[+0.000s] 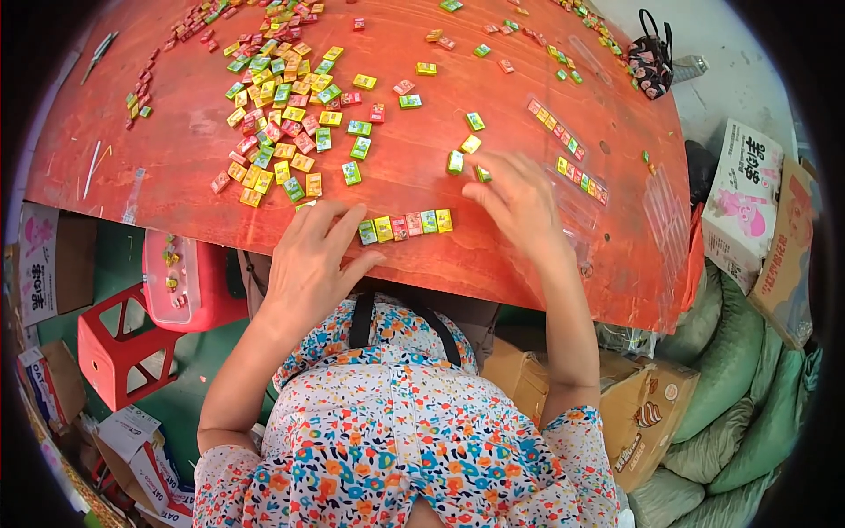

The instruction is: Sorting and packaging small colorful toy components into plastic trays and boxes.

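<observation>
A short row of small candy-sized boxes (407, 225) in yellow, green and red stands side by side near the table's front edge. My left hand (308, 255) is open at the left end of this row, fingers and thumb apart. A small green-and-white piece (305, 204) shows partly beside its fingertips. To the right of the row, my right hand (519, 207) is open, fingers bent and thumb apart. Its fingertips are beside a green box (483, 174), partly hidden; whether they touch it I cannot tell. Another green box (455, 162) and a yellow box (471, 143) lie just beyond.
A large loose pile of similar boxes (290, 97) spreads over the red table (220, 211) at the left. Clear plastic sleeves (666, 220) lie at the right, near two filled rows (581, 179). Below stand a red stool (123, 343), a pink tub (189, 304) and cartons (651, 422).
</observation>
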